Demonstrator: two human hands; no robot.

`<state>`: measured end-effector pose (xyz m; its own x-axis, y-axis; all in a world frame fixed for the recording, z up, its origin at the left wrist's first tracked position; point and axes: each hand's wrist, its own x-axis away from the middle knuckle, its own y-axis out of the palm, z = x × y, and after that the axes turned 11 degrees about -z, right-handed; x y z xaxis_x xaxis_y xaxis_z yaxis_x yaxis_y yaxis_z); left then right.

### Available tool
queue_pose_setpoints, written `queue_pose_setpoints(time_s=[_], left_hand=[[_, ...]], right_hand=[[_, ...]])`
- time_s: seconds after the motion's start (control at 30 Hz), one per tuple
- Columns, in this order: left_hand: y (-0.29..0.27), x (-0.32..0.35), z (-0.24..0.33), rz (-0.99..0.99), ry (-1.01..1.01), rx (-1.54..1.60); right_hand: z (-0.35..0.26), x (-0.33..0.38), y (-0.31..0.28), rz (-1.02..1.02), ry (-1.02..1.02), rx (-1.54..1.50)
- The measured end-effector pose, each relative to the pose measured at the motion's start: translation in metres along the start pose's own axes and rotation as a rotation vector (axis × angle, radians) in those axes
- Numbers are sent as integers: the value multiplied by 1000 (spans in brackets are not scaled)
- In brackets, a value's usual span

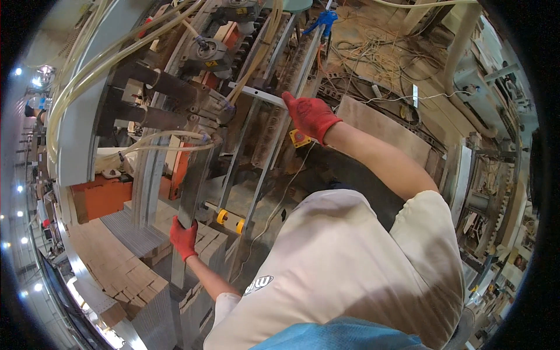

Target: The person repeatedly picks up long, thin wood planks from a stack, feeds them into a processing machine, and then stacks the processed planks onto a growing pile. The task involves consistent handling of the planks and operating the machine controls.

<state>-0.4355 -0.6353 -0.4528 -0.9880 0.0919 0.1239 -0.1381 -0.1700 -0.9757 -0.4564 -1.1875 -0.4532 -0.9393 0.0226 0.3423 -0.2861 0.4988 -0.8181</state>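
My left hand [184,238], in a red glove, is closed around the edge of a long, flat grey strip [191,189]. This strip slants up beside the machine, and its lower part passes behind the hand. My right hand [310,116], also red-gloved, is closed at the near end of a pale metal bar [258,93] with small holes. That bar reaches left across the machine's rails towards a clamp-like metal fitting [210,105]. Just below my right hand sits a yellow control box [300,138] with a red button.
Stacks of panels [111,256] stand at the lower left. Yellow rollers [231,221] sit between the metal rails. Clear hoses [73,96] loop at the upper left. A blue handle-like part [324,22] tops a rail, and tangled cables [379,52] lie at the upper right.
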Motion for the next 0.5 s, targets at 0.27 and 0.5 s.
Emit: queue_pose_setpoints(time_s=[0.27, 0.5], left_hand=[[-5, 8, 8, 4, 10, 21], [12, 2, -11, 78, 76, -40]], right_hand=[[-11, 11, -9, 1, 17, -7], [5, 5, -2, 72, -30, -48]])
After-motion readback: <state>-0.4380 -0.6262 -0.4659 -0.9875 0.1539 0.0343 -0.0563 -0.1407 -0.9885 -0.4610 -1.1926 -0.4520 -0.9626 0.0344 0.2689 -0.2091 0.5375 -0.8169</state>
